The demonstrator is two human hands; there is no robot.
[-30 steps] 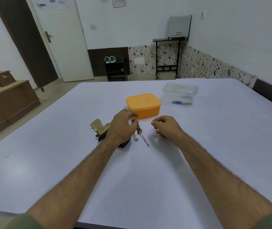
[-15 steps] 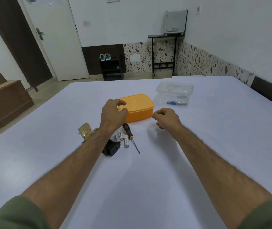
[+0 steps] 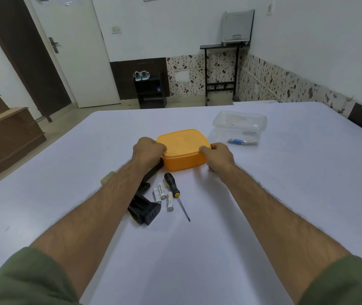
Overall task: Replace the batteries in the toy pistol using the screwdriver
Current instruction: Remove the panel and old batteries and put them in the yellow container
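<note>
The black toy pistol (image 3: 145, 208) lies on the white table, mostly hidden under my left forearm. Three white batteries (image 3: 163, 194) rest just right of it. A screwdriver (image 3: 174, 190) with a black and yellow handle lies beside them, tip toward me. Behind these stands a lidded orange box (image 3: 183, 149). My left hand (image 3: 148, 151) grips the box's left edge and my right hand (image 3: 218, 156) grips its right edge, fingers curled on the lid rim.
A clear plastic container (image 3: 239, 123) stands behind and right of the orange box, with blue batteries (image 3: 240, 142) seen through it. The white table (image 3: 285, 194) stretches wide to the right. A wooden cabinet (image 3: 6, 137) stands off the table's left.
Both hands have moved forward from above the pistol and tools onto the orange box. The pistol, batteries and screwdriver now lie uncovered.
</note>
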